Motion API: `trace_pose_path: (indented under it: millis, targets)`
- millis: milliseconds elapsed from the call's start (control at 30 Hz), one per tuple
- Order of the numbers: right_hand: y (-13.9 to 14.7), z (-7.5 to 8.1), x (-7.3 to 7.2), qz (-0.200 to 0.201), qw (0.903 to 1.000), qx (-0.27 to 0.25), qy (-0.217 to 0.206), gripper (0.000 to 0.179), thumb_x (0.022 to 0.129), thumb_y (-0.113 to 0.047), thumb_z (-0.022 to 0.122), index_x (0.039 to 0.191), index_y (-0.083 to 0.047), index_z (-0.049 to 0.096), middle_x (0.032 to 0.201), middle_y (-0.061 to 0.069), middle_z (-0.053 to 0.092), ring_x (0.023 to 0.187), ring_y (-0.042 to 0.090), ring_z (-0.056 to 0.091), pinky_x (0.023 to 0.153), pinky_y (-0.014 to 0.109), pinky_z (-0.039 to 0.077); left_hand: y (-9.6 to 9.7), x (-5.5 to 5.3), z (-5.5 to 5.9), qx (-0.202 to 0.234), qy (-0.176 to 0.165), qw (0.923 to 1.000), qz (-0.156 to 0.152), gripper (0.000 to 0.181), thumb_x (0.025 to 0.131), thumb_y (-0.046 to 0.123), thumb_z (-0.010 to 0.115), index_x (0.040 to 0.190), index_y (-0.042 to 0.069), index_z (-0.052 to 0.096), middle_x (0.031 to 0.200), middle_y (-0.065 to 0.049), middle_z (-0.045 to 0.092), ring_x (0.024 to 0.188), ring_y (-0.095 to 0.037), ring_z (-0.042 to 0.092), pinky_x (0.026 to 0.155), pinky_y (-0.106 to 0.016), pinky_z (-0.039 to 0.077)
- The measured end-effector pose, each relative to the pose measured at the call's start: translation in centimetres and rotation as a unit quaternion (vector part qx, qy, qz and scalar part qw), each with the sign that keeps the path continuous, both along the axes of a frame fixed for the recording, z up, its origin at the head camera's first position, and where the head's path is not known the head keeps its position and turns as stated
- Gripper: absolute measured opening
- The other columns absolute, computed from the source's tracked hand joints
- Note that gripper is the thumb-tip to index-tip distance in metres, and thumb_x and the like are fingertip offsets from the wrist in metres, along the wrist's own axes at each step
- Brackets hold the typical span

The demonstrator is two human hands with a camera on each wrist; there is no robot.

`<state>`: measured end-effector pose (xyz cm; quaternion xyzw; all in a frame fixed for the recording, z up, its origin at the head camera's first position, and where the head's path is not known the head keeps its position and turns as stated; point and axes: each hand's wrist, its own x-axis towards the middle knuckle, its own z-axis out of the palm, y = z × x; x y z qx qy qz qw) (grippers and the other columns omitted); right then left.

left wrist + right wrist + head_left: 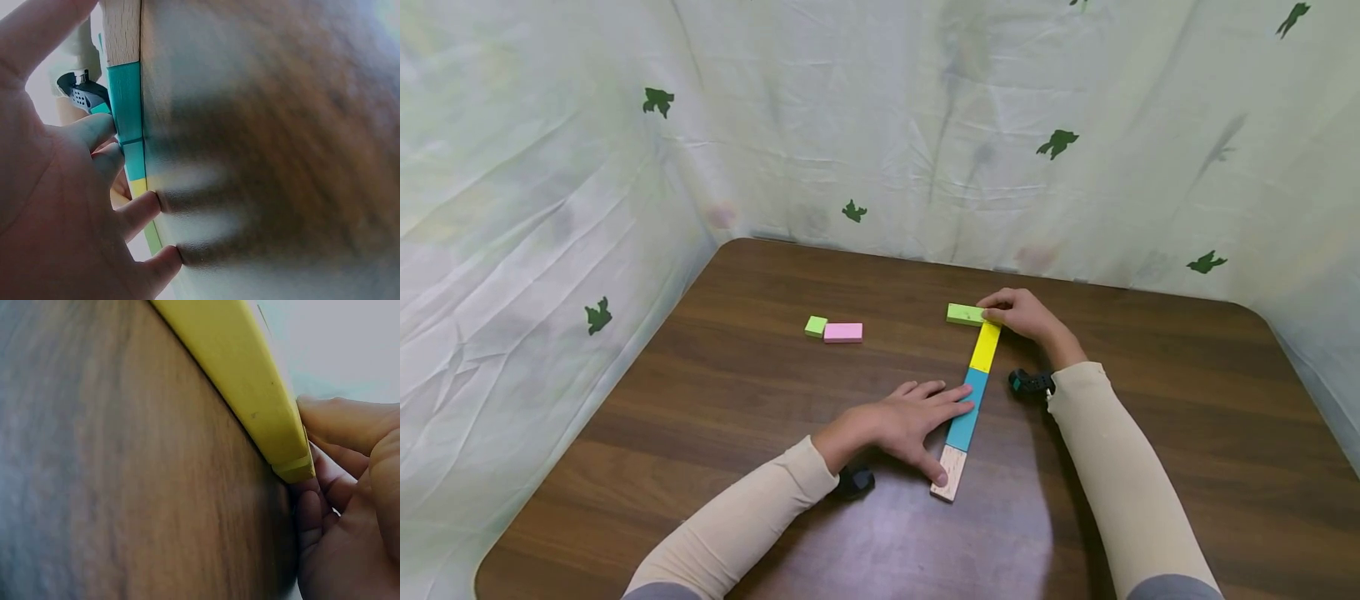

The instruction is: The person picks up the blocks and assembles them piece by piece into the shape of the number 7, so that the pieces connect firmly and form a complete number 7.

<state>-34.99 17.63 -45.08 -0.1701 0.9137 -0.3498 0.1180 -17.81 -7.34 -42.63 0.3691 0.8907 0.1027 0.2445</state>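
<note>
A line of flat blocks runs away from me: a bare wood block (951,475) nearest, two blue blocks (962,429), then a yellow block (986,346). Crosswise at the far end lies a green block (964,314), its right part at the yellow one's tip. My left hand (910,421) is spread over the line, thumb on the wood block and two fingertips on the blue ones; its other fingers reach down to the table in the left wrist view. With thumb and fingers my right hand (1026,317) pinches the green block's right end.
To the left, a small green block (816,326) touches a pink block (843,333) at its corner. The brown wooden table (737,375) has rounded far corners. A pale curtain (880,125) with dark green bird shapes hangs behind and beside it.
</note>
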Motion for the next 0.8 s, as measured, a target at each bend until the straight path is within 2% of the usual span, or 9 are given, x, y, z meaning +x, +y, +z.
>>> trace_pose_path:
  millis: [333,467,633,800]
  targets:
    - [-0.22,0.28,0.0,0.002,1.0,0.003,-0.002,0.034,0.1,-0.025,0.056,0.127,-0.007,0.066,0.134,0.019,0.059,0.116,0.034,0.053,0.101,0.049,0.045,-0.09,-0.03,0.01,0.003,-0.001,1.0,-0.003,0.105,0.078,0.064,0.073,0.16,0.035,0.014,0.168,0.018,-0.001,0.157,-0.023,0.007,0.125,-0.053,0.011]
    - [-0.42,0.19,-0.01,0.003,1.0,0.005,0.004,0.036,0.1,-0.03,0.058,0.127,-0.007,0.066,0.133,0.018,0.06,0.114,0.033,0.053,0.099,0.047,0.046,-0.13,-0.04,0.02,0.004,0.0,1.0,-0.004,0.105,0.078,0.064,0.073,0.16,0.035,0.014,0.168,0.018,-0.001,0.157,-0.022,0.007,0.125,-0.052,0.011]
    - [-0.52,0.1,0.03,-0.003,1.0,0.004,0.001,0.034,0.1,-0.028,0.058,0.125,-0.007,0.067,0.129,0.018,0.061,0.108,0.032,0.054,0.096,0.044,0.047,-0.13,-0.04,0.01,0.003,0.002,1.0,-0.006,0.105,0.078,0.064,0.073,0.16,0.036,0.013,0.168,0.018,-0.001,0.157,-0.022,0.007,0.125,-0.052,0.012]
    - [-0.44,0.13,0.06,-0.002,1.0,-0.003,0.001,0.037,0.101,-0.029,0.055,0.129,-0.007,0.064,0.135,0.019,0.058,0.113,0.033,0.053,0.099,0.047,0.046,-0.11,-0.1,-0.01,0.004,-0.001,1.0,-0.006,0.105,0.078,0.064,0.073,0.16,0.036,0.013,0.168,0.018,-0.001,0.157,-0.023,0.007,0.125,-0.052,0.012]
